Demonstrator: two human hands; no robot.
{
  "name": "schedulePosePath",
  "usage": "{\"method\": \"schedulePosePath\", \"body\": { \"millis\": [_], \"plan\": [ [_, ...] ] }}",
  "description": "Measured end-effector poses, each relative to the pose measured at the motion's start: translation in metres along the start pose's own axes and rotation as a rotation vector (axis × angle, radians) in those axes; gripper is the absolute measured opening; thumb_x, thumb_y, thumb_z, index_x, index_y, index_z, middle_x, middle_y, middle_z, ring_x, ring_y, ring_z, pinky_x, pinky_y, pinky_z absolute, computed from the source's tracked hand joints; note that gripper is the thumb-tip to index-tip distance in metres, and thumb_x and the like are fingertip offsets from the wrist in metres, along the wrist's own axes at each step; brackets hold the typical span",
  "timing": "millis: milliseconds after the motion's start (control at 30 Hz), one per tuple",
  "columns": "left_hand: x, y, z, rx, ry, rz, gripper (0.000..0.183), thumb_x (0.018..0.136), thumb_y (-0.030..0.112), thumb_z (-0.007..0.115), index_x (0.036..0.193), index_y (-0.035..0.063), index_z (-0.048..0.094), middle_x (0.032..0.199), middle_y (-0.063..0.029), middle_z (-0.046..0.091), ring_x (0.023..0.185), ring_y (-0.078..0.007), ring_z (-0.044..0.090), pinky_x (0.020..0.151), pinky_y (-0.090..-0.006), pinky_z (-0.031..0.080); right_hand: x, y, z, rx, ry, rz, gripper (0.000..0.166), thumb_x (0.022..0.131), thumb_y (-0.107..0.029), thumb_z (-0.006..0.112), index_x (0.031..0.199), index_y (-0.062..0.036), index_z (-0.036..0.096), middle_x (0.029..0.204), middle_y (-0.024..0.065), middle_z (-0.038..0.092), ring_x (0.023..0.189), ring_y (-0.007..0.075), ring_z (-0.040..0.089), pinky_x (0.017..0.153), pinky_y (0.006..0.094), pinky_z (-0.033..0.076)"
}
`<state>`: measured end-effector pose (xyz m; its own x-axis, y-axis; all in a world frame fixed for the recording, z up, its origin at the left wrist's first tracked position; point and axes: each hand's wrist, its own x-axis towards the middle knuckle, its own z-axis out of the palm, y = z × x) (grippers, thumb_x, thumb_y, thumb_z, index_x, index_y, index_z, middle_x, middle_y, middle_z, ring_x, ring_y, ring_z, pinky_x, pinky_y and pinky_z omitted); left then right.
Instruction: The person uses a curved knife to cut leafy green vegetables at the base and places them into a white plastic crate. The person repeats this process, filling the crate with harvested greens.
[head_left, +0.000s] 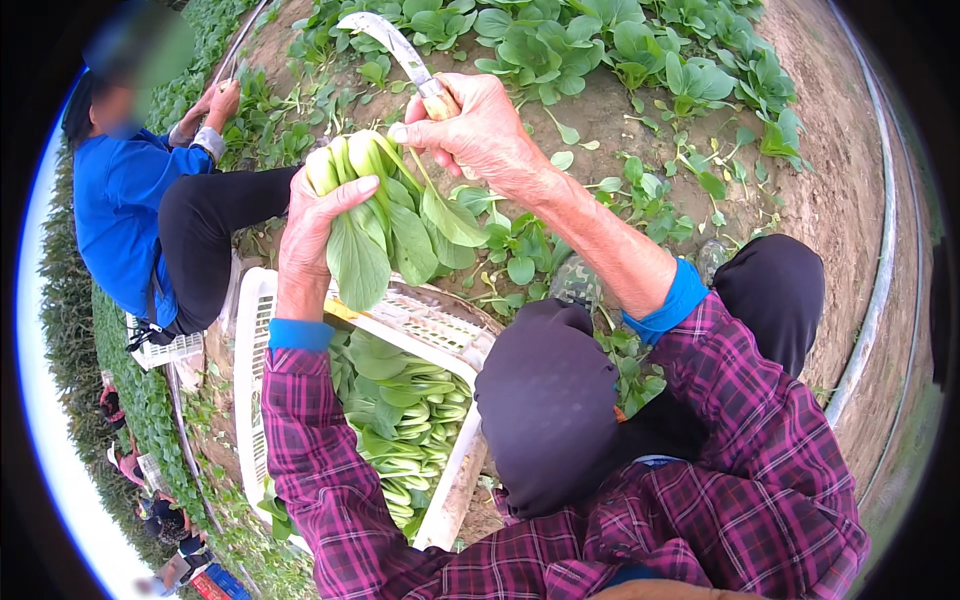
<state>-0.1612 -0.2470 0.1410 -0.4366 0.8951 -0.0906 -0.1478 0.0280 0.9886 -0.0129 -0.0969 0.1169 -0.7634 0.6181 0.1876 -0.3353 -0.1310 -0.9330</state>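
Note:
In my left hand (319, 210) is a small bunch of leafy greens with pale stem bases, likely bok choy (390, 217); its bases point up and its leaves hang down. My right hand (465, 127) holds the wooden handle of a curved sickle knife (394, 46), blade pointing up and left. The right thumb and finger touch a thin leaf stalk at the side of the bunch. Below my left hand, a white plastic crate (450, 480) holds many more greens (412, 427), stacked with their pale stems to the right.
Growing greens (555, 52) stand in the soil ahead, with loose leaves scattered nearer. A co-worker in blue (124, 202) crouches at the left beside another white crate (172, 350). A pale hose or pipe (885, 255) runs along the right. Other people are far off at lower left.

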Motion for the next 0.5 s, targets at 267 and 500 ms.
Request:
{"method": "schedulePosePath", "body": {
  "millis": [267, 500],
  "plan": [
    [-0.027, 0.003, 0.007, -0.002, 0.007, -0.008, 0.040, 0.076, 0.005, 0.076, 0.114, 0.0003, 0.062, 0.100, -0.0044, 0.065, 0.088, -0.0139, 0.064, 0.081, -0.0284, 0.051, 0.010, 0.013, 0.001, -0.414, -0.095, -0.274, 0.010, 0.071, -0.005, 0.066, 0.070, -0.0008, 0.057, 0.059, 0.0085, 0.056, 0.052, 0.0179, 0.056, 0.051, 0.0346, 0.043],
    [-0.054, -0.001, -0.001, -0.049, 0.124, 0.024, 0.036, 0.077, 0.004, 0.076, 0.110, 0.0012, 0.062, 0.095, -0.0035, 0.065, 0.084, -0.0137, 0.064, 0.079, -0.0283, 0.052, 0.014, 0.035, -0.017, -0.833, -0.052, -0.379, 0.007, 0.071, -0.008, 0.058, 0.075, -0.0025, 0.056, 0.068, 0.0194, 0.058, 0.067, 0.0409, 0.057, 0.062, 0.0467, 0.046]
  ]
}}
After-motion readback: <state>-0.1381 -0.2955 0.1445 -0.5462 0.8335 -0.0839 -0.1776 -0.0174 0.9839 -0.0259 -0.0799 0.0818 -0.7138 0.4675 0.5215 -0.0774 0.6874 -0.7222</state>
